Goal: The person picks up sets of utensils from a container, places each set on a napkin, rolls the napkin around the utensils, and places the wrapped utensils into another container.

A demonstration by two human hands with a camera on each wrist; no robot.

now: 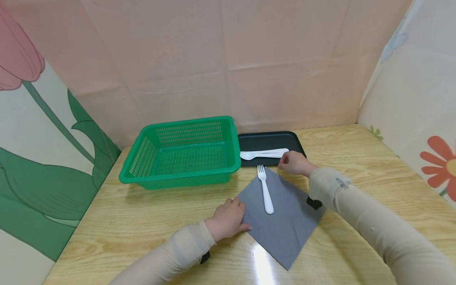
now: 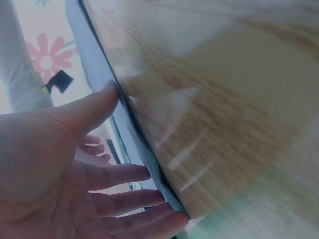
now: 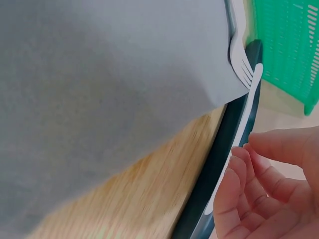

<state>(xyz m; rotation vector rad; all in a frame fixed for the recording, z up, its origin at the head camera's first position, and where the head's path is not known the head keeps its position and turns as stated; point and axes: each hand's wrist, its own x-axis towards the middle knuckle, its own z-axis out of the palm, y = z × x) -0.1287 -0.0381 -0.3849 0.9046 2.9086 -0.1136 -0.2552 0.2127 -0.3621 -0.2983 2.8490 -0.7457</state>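
In the head view a grey napkin point(image 1: 285, 233) lies cornerwise on the table, with a white fork point(image 1: 266, 194) on it. My left hand point(image 1: 228, 219) rests at the napkin's left edge, thumb and fingers spread along it; the left wrist view shows the fingertips touching that edge. At the black tray point(image 1: 270, 139) my right hand point(image 1: 295, 163) hovers by the handle ends of a white spoon point(image 1: 249, 155) and another white utensil point(image 1: 274, 151). Its fingers are loosely bent, the thumb close to the index finger point(image 3: 254, 157), with nothing visible between them.
A green plastic basket point(image 1: 178, 174) stands left of the tray, its right side close against it. Behind both rises a pinkish wall covering point(image 1: 185, 71). Printed flower sheets line the left and right sides of the wooden table point(image 1: 149, 221).
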